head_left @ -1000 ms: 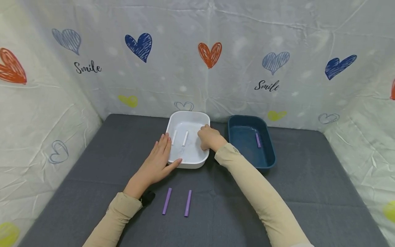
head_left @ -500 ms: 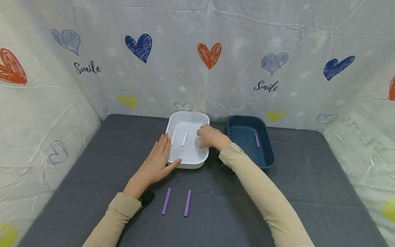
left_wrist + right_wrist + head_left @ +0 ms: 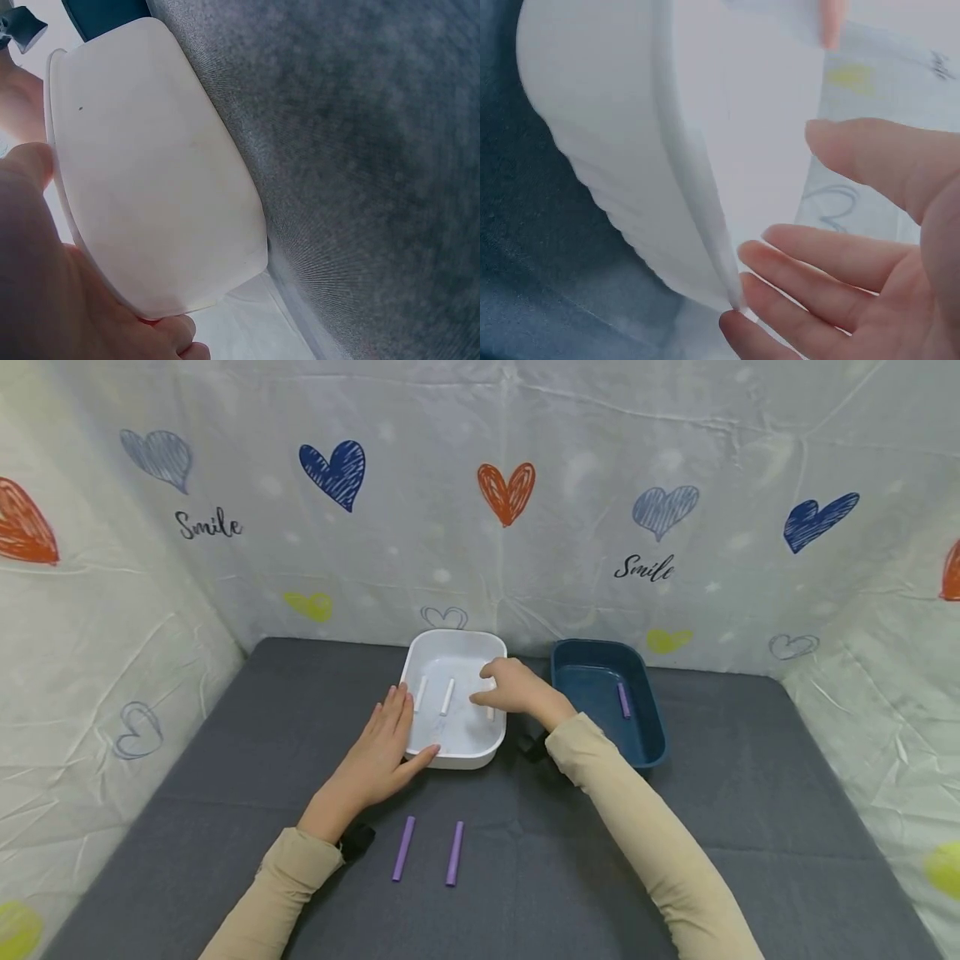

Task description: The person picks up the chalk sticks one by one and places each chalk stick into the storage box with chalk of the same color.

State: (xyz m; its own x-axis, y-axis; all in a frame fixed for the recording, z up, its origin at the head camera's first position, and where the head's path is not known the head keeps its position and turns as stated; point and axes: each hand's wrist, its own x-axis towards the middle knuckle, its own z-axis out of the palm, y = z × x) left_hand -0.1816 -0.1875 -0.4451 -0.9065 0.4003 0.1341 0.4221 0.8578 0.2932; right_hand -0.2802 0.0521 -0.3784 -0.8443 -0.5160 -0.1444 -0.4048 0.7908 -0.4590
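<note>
A white basin sits at the back middle of the table. My left hand rests straight-fingered along its left side, thumb on the front rim; in the left wrist view the thumb touches the rim. Inside the basin lie slim white chalk-like sticks: one near the middle, another by my left fingers, and a third partly hidden below my right hand. My right hand reaches over the right rim, thumb and fingers spread apart and holding nothing. In the right wrist view its fingers are spread beside the rim.
A dark blue basin with a purple stick in it stands to the right, behind my right forearm. Two purple sticks lie side by side on the grey table nearer me. A heart-print curtain closes off the back.
My right hand has opened from a closed pinch and lifted slightly, its fingers spreading. A white stick beneath it has come into view. The left hand has stayed in place.
</note>
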